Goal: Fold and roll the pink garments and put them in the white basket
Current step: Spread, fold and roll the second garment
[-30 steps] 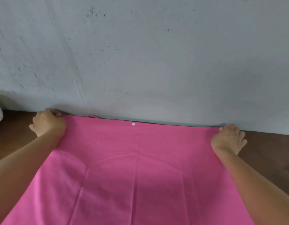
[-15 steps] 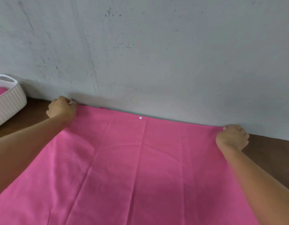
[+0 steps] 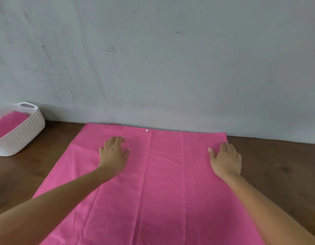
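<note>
Half a second ago both hands were gripping the far corners of the large pink fabric garment (image 3: 162, 191), drawing its top edge along the foot of the grey plaster wall (image 3: 171, 68). Now they have let go of the corners and come down on top of the cloth. The left hand (image 3: 114, 154) has slid inward, to lie just left of the small white snap button (image 3: 146, 130). The right hand (image 3: 224, 159) lies close to the garment's right edge.

To my eye the spreading is done and smoothing has begun, so the first fold is still ahead.

The garment lies flat on the dark brown wooden table (image 3: 277, 165), its far edge against the wall. It is well apart from the white ribbed plastic basket (image 3: 25, 131) at the left, which already has pink cloth (image 3: 8, 124) in it.

The left fingers (image 3: 116, 140) are loosely bent and close together, tips on the fabric, pinching nothing. The right fingers (image 3: 225, 146) lie straight and nearly side by side, thumb out to the left, palm pressing the cloth.
</note>
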